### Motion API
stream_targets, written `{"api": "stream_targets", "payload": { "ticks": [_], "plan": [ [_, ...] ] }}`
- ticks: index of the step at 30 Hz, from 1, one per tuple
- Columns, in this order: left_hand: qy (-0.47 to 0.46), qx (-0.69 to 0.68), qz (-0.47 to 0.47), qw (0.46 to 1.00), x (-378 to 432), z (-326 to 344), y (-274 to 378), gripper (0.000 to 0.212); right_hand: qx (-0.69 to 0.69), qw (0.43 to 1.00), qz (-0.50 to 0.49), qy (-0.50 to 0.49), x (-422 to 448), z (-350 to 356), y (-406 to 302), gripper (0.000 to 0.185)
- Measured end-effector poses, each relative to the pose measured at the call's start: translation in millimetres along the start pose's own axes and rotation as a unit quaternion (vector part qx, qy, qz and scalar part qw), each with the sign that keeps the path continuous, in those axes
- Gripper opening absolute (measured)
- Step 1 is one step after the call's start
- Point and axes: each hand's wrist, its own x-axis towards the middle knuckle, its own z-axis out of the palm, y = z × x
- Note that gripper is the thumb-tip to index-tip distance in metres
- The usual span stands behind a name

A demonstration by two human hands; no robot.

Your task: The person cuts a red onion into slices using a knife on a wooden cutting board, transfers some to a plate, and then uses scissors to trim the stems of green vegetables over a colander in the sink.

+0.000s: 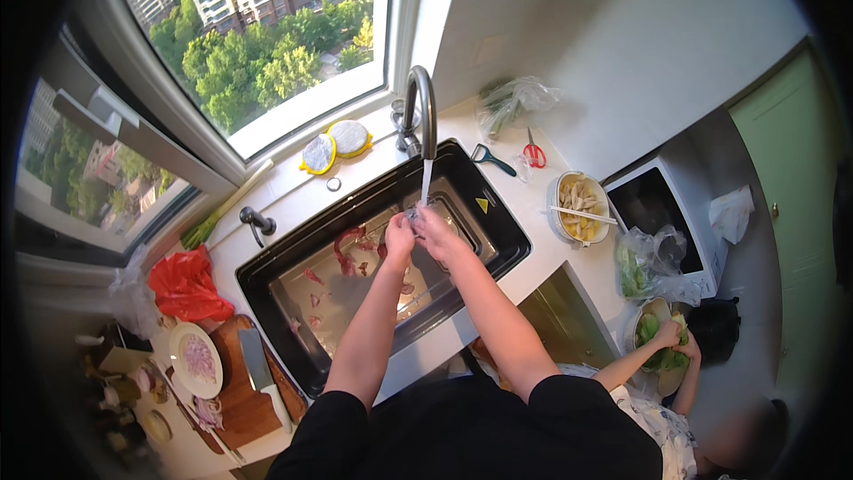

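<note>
Under the running stream of the dark gooseneck faucet [421, 97], my left hand [399, 235] and my right hand [437, 235] are close together, fingers bent. A small greyish patch glints between the fingertips; whether it is a thing or just water I cannot tell. Both hands are above the black-rimmed sink [291, 313]. Strips of raw reddish meat [346, 257] lie on the sink's floor, left of my left hand. Smaller meat scraps [314, 300] are scattered further left, and my forearms hide part of the basin.
Left of the sink, a cleaver [256, 360] rests on a wooden cutting board [234, 407] beside a plate of chopped onion [198, 361]. To the right are a peeler [493, 160], red scissors [533, 152] and a bowl [580, 207] with chopsticks across it. Another person's hands [678, 340] handle leafy greens.
</note>
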Motion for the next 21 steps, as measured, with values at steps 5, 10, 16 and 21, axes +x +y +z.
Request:
{"api": "stream_targets", "payload": {
  "ticks": [5,10,16,21],
  "plan": [
    [-0.053,0.303,0.023,0.951,-9,-67,-54,0.026,-0.207,0.976,0.020,0.064,12,-69,-10,0.042],
    [-0.081,0.681,0.028,0.727,-58,-85,-37,0.037,-0.265,0.907,-0.263,0.194,27,-117,-130,0.036],
    [-0.303,0.616,0.096,0.721,-79,39,125,0.030,-0.431,0.539,-0.534,0.489,34,-146,-260,0.037],
    [-0.077,0.316,0.367,0.871,-8,212,223,0.027,-0.674,0.529,-0.395,0.331,43,-184,-298,0.035]
  ]
}}
